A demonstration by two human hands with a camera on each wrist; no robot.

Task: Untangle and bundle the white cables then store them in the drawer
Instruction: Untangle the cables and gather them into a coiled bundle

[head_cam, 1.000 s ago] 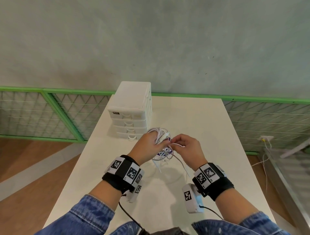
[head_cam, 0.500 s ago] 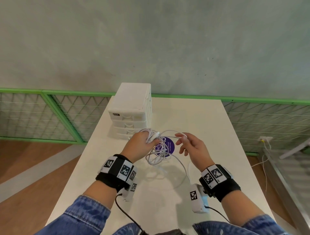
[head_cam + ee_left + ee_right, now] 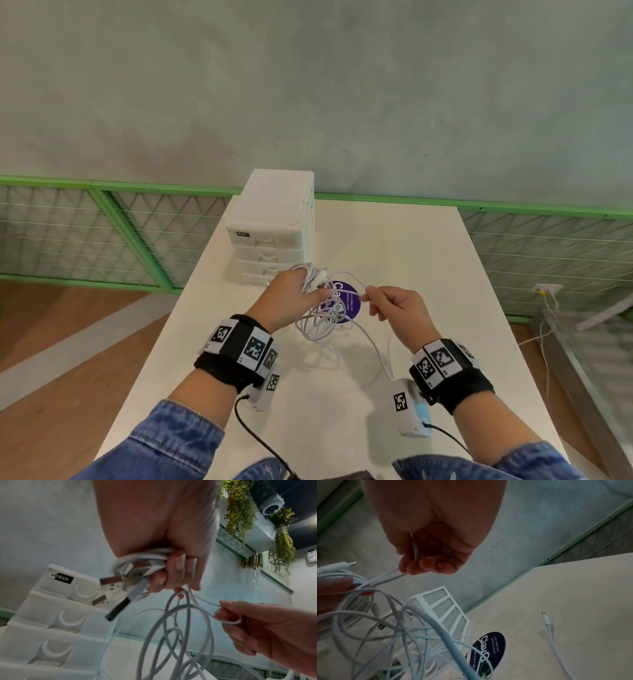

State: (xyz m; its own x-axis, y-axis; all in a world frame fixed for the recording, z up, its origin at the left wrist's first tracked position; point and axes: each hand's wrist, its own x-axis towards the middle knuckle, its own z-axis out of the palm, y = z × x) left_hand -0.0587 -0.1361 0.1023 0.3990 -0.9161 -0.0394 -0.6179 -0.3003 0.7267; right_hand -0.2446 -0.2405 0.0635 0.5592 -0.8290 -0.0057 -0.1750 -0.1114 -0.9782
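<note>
The white cables [image 3: 320,318] have a smooth, faintly glossy plastic sheath and shiny metal plugs [image 3: 109,580], the drawer unit [image 3: 274,222] is glossy white plastic, the counter [image 3: 428,260] a smooth matt off-white, and the wall [image 3: 308,85] rough, matt plaster.

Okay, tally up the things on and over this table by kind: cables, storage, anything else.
White drawer unit: 1
Purple round sticker: 1
Tangle of white cables: 1, gripped by the left hand, one strand pinched by the right hand; single cables too knotted to count
Total: 3
</note>
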